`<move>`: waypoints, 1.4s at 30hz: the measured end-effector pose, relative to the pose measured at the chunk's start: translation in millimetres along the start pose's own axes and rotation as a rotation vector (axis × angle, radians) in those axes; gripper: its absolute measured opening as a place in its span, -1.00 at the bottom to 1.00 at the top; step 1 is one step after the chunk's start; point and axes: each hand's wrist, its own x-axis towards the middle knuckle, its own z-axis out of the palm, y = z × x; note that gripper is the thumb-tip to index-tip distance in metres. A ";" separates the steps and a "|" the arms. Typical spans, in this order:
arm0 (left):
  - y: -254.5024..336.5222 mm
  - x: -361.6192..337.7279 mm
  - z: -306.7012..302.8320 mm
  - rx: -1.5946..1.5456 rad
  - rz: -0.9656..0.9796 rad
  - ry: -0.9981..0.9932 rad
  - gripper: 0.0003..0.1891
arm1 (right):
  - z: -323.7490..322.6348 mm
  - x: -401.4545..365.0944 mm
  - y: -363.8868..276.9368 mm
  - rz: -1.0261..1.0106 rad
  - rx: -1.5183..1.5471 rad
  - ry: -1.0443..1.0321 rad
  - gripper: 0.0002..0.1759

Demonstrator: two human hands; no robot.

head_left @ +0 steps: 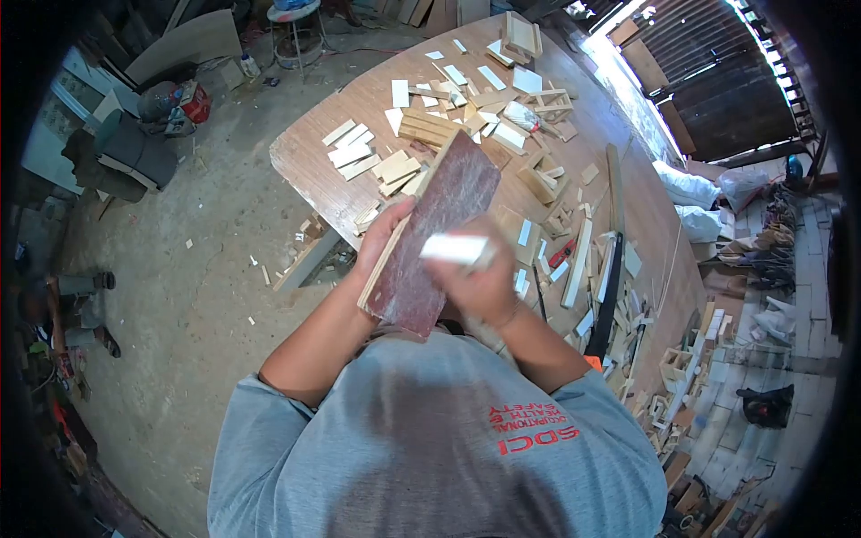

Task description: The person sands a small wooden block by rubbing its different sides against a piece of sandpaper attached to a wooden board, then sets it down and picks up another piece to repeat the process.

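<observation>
A long wooden board (455, 184) faced with reddish-brown sandpaper, streaked with pale dust, slants up in front of my chest. My left hand (386, 240) grips it along its left edge, fingers partly hidden behind it. My right hand (489, 285), smeared by motion, is closed on a small white-faced wood block (456, 249) and overlaps the lower middle of the sandpaper. Past the board's upper end, bare wood blocks (430, 127) and white-faced pieces (354, 154) lie scattered on the table.
The brown table (309, 143) also carries long wood strips (578, 264), a long black strip (607, 300) and a red-handled tool (562, 254). A stool (293, 13) stands beyond it. Another person (76, 309) is at the far left. Wood scraps (682, 372) lie at right.
</observation>
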 end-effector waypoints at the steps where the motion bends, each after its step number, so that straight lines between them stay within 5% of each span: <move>1: -1.3 1.5 9.1 -0.005 0.023 0.001 -0.35 | 2.0 0.7 -19.7 -0.143 -0.012 -0.133 -0.64; 4: -0.8 -1.1 11.8 0.047 0.086 -0.048 -0.36 | -1.5 -8.9 -22.9 -0.326 0.027 -0.291 -0.66; 8: -5.5 -1.5 -3.1 -0.137 0.097 -0.042 -0.38 | -2.7 7.2 4.6 0.005 0.008 0.017 -0.65; 12: -7.1 -2.7 1.5 -0.021 0.080 -0.045 -0.38 | 20.0 -9.5 -36.7 -0.461 0.060 -0.310 -0.54; 16: -10.1 -14.2 0.7 -0.085 0.122 -0.051 -0.40 | -5.7 14.6 -4.1 -0.344 -0.217 -0.261 -0.53; 17: -11.6 -13.5 2.8 -0.094 0.123 -0.056 -0.40 | 0.8 10.2 -3.8 -0.106 -0.090 -0.143 -0.64; 18: -12.0 -12.2 3.2 -0.104 0.123 -0.061 -0.39 | 10.2 7.4 -15.1 -0.102 -0.090 -0.151 -0.64; 22: -10.3 -8.7 4.4 0.071 0.156 0.021 -0.37 | 23.5 -1.5 -41.8 -0.455 0.002 -0.316 -0.61; 24: -13.0 -11.9 9.9 -0.173 0.202 0.030 -0.35 | 18.7 8.8 -18.9 -0.370 -0.154 -0.152 -0.57; 25: -13.2 -11.7 2.3 -0.134 0.212 -0.115 -0.35 | 23.4 10.3 -13.0 -0.169 -0.070 -0.080 -0.57; 28: -11.6 -9.5 0.3 0.054 0.204 0.046 -0.37 | 27.5 -2.8 -49.0 -0.417 -0.017 -0.276 -0.59; 30: -13.1 -10.8 -1.0 -0.002 0.162 -0.003 -0.36 | 27.0 -3.0 -41.7 -0.387 0.012 -0.279 -0.61; 33: -13.8 -8.8 -1.6 -0.045 0.190 0.037 -0.33 | 26.7 1.6 -15.2 -0.085 -0.016 -0.098 -0.62; 34: -13.7 -7.8 -0.2 0.044 0.201 0.109 -0.33 | 28.2 8.2 -27.3 -0.411 -0.065 -0.185 -0.60; 36: -12.8 -9.0 -2.0 0.034 0.162 -0.074 -0.32 | 33.1 -11.3 -42.9 -0.323 0.107 -0.296 -0.63; 38: -11.8 -15.6 -1.1 -0.042 0.140 -0.018 -0.32 | 19.6 5.9 -35.9 -0.333 -0.026 -0.317 -0.61; 40: -10.9 -16.8 0.0 -0.017 0.211 0.140 -0.34 | 11.2 17.7 -2.9 -0.080 -0.039 -0.090 -0.64; 42: -8.4 -25.4 6.3 0.070 0.116 -0.050 -0.35 | 2.3 26.0 2.6 0.326 0.272 0.076 -0.71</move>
